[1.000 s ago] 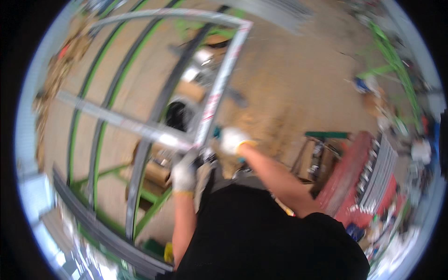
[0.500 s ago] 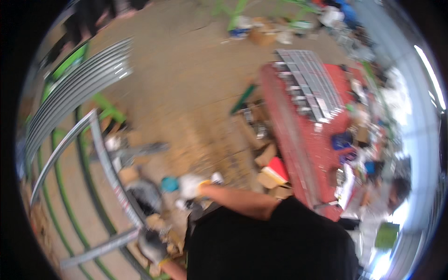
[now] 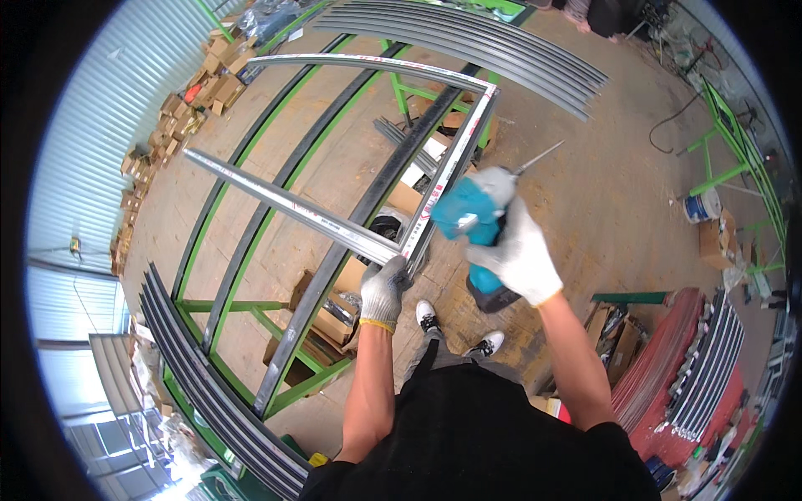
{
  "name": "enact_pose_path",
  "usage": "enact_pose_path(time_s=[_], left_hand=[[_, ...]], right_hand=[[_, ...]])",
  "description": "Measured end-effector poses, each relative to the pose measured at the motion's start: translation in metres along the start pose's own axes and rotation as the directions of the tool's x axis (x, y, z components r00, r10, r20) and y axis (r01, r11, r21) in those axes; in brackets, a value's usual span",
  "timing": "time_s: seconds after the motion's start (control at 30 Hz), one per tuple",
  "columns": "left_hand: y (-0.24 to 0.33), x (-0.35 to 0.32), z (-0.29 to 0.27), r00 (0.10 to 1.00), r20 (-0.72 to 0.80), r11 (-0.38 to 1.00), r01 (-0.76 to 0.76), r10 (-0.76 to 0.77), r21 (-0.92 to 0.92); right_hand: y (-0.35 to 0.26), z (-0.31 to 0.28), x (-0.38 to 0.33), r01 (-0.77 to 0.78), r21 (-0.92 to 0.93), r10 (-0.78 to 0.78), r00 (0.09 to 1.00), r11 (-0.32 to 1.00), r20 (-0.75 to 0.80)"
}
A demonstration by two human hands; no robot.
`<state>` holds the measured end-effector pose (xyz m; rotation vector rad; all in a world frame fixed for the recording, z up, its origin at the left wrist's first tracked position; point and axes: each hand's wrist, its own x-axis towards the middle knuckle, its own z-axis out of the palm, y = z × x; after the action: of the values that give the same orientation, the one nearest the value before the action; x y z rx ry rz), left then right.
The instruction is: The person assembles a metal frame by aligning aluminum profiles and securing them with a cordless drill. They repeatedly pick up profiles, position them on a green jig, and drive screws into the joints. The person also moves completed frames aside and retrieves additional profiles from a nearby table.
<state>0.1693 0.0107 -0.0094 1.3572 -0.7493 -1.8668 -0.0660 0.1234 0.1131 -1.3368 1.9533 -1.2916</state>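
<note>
Left hand [image 3: 385, 292] fingers clamp the stiff, light-looking aluminium frame [image 3: 351, 230] at its near corner; right hand [image 3: 520, 255] wraps the teal drill [image 3: 472, 221].

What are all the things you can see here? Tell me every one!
Metal frame: one, silver, resting on the rack, centre.
Rack: one, green with dark rails, left and centre.
Cordless drill: one, teal, in the right hand.
Curved metal strips: one bundle, grey, top.
Cardboard boxes: many, brown, upper left by the wall.
Bucket: one, white, right.
Shoes: two, black and white, on the floor.
Left hand: grey glove, gripping the frame corner.
Right hand: white glove, holding the drill.
</note>
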Motion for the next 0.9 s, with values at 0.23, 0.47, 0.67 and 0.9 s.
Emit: enact_pose_path(time_s=[0.23, 0.47, 0.67, 0.9], left_hand=[[-0.007, 0.012, -0.003, 0.995, 0.072, 0.993, -0.062, 0.07, -0.103], [-0.018, 0.021, -0.007, 0.99, 0.074, 0.988, -0.129, 0.123, 0.083], [-0.013, 0.018, -0.008, 0.995, 0.099, 0.976, 0.011, 0.011, -0.217], [-0.018, 0.03, -0.016, 0.994, 0.113, 0.968, 0.028, 0.001, -0.251]], right_hand=[[-0.049, 0.119, 0.063, 0.484, -0.628, -0.352, 0.875, 0.61, 0.332], [-0.047, 0.162, 0.06, 0.517, -0.573, -0.272, 0.845, 0.636, 0.461], [-0.051, 0.159, 0.064, 0.517, -0.588, -0.373, 0.856, 0.622, 0.358], [-0.046, 0.166, 0.069, 0.522, -0.509, -0.461, 0.851, 0.685, 0.251]])
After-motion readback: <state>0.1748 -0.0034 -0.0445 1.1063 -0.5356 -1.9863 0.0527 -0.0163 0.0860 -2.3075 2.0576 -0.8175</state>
